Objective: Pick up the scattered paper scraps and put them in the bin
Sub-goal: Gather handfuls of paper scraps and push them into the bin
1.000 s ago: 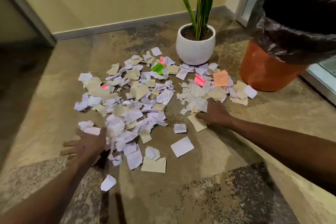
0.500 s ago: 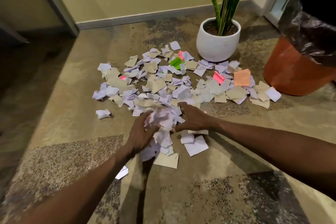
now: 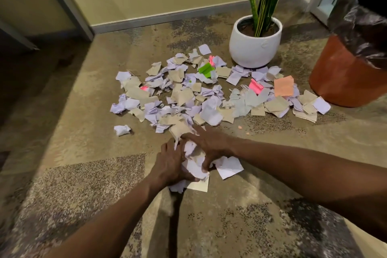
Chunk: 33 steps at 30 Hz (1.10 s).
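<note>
No legible text, labels, brands or numbers anywhere. The paper scraps (image 3: 182, 96), bin (image 3: 343, 77) and white plant pot (image 3: 251, 52) show no readable marks.

The paper scraps (image 3: 188, 98) are mostly pale lilac, white and tan, with one green (image 3: 205, 69), a few pink and one salmon-orange. The bin (image 3: 343, 77) is terracotta orange under a glossy black liner (image 3: 360, 27); the plant pot (image 3: 253, 48) is white, and the floor (image 3: 83, 195) is mottled brown and grey.
</note>
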Each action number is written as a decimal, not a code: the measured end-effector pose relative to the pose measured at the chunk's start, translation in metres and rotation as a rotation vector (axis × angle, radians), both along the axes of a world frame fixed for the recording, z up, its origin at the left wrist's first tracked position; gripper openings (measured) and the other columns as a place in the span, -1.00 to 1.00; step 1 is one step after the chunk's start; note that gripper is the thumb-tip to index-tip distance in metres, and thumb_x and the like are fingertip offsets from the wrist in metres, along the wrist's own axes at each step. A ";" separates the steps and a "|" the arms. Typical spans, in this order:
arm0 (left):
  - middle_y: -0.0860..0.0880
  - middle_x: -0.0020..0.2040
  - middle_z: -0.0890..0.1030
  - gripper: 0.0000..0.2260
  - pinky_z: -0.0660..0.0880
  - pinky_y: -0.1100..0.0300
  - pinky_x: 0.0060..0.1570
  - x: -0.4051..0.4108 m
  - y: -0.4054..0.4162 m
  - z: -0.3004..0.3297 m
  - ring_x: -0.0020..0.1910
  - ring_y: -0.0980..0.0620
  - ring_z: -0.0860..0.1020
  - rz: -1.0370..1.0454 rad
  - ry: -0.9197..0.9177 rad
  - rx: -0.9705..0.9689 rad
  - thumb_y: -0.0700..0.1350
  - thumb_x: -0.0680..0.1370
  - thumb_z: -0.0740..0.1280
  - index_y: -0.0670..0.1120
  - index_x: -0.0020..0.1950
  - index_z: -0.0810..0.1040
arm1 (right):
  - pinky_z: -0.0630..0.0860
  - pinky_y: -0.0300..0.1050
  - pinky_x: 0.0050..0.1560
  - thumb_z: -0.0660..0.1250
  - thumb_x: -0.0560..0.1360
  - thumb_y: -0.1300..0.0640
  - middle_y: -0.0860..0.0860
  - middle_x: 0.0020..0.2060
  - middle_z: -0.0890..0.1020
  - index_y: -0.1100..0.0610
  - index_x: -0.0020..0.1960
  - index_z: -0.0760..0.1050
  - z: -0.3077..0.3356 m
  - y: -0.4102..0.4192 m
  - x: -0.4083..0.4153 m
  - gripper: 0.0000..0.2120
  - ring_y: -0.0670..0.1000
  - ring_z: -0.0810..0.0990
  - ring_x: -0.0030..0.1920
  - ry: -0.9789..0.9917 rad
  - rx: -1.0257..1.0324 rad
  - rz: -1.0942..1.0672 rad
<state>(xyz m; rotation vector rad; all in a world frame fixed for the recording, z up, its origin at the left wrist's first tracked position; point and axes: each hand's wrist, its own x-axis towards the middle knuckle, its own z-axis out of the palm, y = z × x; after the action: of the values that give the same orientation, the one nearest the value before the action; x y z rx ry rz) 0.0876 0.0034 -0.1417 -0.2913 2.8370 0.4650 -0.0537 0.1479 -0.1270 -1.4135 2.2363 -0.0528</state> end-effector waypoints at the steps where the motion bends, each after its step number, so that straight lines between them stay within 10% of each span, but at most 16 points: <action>1: -0.18 0.38 0.32 0.08 0.43 -0.11 0.20 0.003 0.001 -0.006 0.28 -0.26 0.34 -0.009 0.080 0.002 0.51 0.13 0.29 -0.04 0.52 0.20 | 0.47 0.16 0.24 0.64 0.15 -0.21 0.19 0.56 0.04 -0.09 0.57 0.07 -0.005 0.002 0.001 0.16 0.31 0.27 0.41 0.064 -0.020 0.008; 4: -0.08 0.08 0.50 -0.53 0.44 0.05 -0.09 0.007 0.002 -0.011 0.01 -0.12 0.51 0.020 0.273 0.120 0.08 0.44 0.38 -0.03 0.30 0.43 | 0.51 0.12 0.11 0.57 0.29 -0.16 0.21 0.36 0.33 0.01 0.43 0.33 -0.012 0.013 -0.002 -0.19 0.25 0.39 0.27 0.056 -0.120 -0.012; 10: 0.03 -0.19 0.65 -0.67 0.43 0.36 -0.30 0.009 0.023 0.009 -0.24 0.18 0.56 0.180 0.317 0.397 -0.36 0.44 0.35 0.04 0.04 0.59 | 0.50 -0.07 -0.14 0.55 0.36 0.21 0.19 0.01 0.58 0.21 0.11 0.58 -0.011 0.026 0.015 -0.65 0.08 0.55 -0.06 -0.164 -0.357 -0.157; 14: 0.05 -0.22 0.66 -0.75 0.41 0.48 -0.33 0.000 0.021 0.020 -0.25 0.30 0.59 0.117 0.338 0.394 -0.35 0.48 0.38 -0.05 0.04 0.65 | 0.46 -0.28 -0.32 0.58 0.32 0.25 -0.01 -0.26 0.65 0.13 -0.22 0.62 0.004 0.036 0.010 -0.85 -0.10 0.57 -0.31 -0.314 -0.412 -0.350; 22: 0.05 -0.10 0.63 -0.75 0.50 0.39 -0.18 -0.021 0.009 0.051 -0.13 0.11 0.58 0.192 0.326 0.418 -0.38 0.52 0.35 -0.10 0.06 0.68 | 0.49 -0.32 -0.38 0.55 0.38 0.32 -0.09 -0.41 0.67 0.16 -0.25 0.63 0.039 0.062 -0.027 -0.87 -0.16 0.61 -0.44 -0.359 -0.262 -0.622; 28: -0.04 -0.13 0.62 -0.85 0.44 0.20 -0.34 -0.051 0.032 0.079 -0.23 0.00 0.53 0.407 0.331 0.616 -0.23 0.58 0.33 -0.02 0.03 0.65 | 0.43 -0.13 -0.17 0.56 0.40 0.15 0.17 -0.09 0.69 0.30 -0.02 0.64 0.073 0.093 -0.045 -0.74 0.11 0.64 -0.08 -0.178 -0.321 -0.629; 33: -0.04 -0.16 0.67 -0.89 0.36 0.22 -0.41 -0.083 0.055 0.101 -0.31 0.02 0.54 0.540 0.459 0.711 -0.13 0.56 0.38 -0.03 0.04 0.67 | 0.65 0.08 -0.08 0.57 0.37 0.24 0.15 -0.15 0.72 0.26 -0.07 0.67 0.101 0.122 -0.048 -0.82 0.08 0.70 -0.15 -0.181 -0.502 -0.721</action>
<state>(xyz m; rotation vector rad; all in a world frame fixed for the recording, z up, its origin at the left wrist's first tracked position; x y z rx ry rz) 0.0041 0.0580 -0.0404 -0.8861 2.7131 1.7827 -0.1015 0.2699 -0.0257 -0.6821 2.5496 -0.9914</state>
